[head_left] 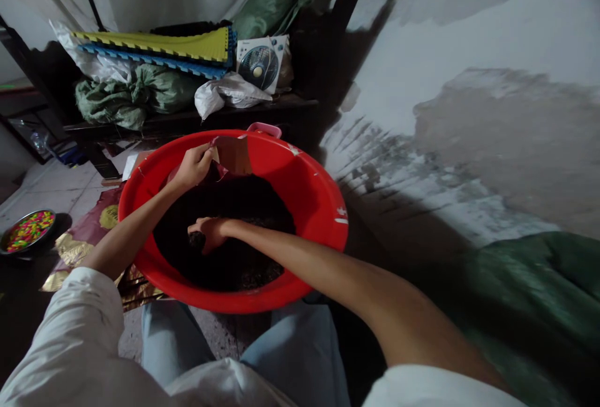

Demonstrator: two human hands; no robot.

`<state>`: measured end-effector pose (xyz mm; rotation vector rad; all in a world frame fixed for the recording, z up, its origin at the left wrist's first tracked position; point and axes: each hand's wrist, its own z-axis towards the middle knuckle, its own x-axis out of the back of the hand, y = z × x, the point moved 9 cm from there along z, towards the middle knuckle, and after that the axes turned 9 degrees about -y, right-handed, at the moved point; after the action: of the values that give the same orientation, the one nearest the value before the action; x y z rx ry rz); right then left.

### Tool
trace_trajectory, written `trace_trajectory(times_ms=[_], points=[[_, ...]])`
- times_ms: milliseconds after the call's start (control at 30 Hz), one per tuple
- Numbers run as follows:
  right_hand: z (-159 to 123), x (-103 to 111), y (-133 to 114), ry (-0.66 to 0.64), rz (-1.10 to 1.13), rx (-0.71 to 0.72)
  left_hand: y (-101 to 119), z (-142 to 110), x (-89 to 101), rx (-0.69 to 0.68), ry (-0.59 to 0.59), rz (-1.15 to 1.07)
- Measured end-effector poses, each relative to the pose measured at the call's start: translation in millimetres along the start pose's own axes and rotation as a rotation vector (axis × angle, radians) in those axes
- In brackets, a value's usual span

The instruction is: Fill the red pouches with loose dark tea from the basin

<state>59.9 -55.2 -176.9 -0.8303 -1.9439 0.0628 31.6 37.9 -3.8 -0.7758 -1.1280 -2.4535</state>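
Patchy wall (pixel 510 138) stood to my right. Dark loose material (pixel 248 199) lay in a red tub (pixel 323 191) in front of me; my right hand (pixel 210 232) was curled around some of it. My left hand (pixel 194 166) pinched a maroon bag (pixel 234 154) inside the far rim. Beyond the tub, a dark bench (pixel 290 103) carried a fan (pixel 259 68) and a yellow mat (pixel 164 45).

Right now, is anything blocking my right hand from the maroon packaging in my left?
Nothing visible does. Between your right hand, in the red tub, and the maroon packaging, only dark material shows; your left hand holds the packaging's edge.
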Motion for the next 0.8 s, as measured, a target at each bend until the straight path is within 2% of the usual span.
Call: trace_trajectory(times_ms=[100,167,267,400,467,567,733,800], points=[[-4.3,0.9,-7.1,-0.058,-0.010,0.121,0.8,0.0,-3.1,0.005,-0.021,0.012],[-10.6,5.8,0.7,-0.053,0.030,0.139,2.5,0.2,-4.5,-0.001,-0.032,0.008],[-23.7,19.9,31.5,0.004,0.108,0.102,5.6,0.2,-5.1,-0.003,-0.041,0.002],[-47.3,43.5,92.5,0.132,0.177,-0.019,11.3,-0.3,-4.6,-0.020,-0.047,0.021],[-62.4,57.7,121.4,0.254,0.230,-0.081,12.7,-0.4,-5.5,-0.024,-0.056,0.017],[-90.1,78.4,159.3,0.502,0.389,-0.197,13.4,-0.6,-8.3,-0.022,-0.076,0.028],[-141.1,97.1,202.7,0.992,0.827,-0.233,13.8,-1.0,-13.6,-0.020,-0.107,0.046],[-163.2,101.1,214.4,1.195,0.864,-0.262,13.3,-1.0,-15.4,-0.020,-0.113,0.055]])
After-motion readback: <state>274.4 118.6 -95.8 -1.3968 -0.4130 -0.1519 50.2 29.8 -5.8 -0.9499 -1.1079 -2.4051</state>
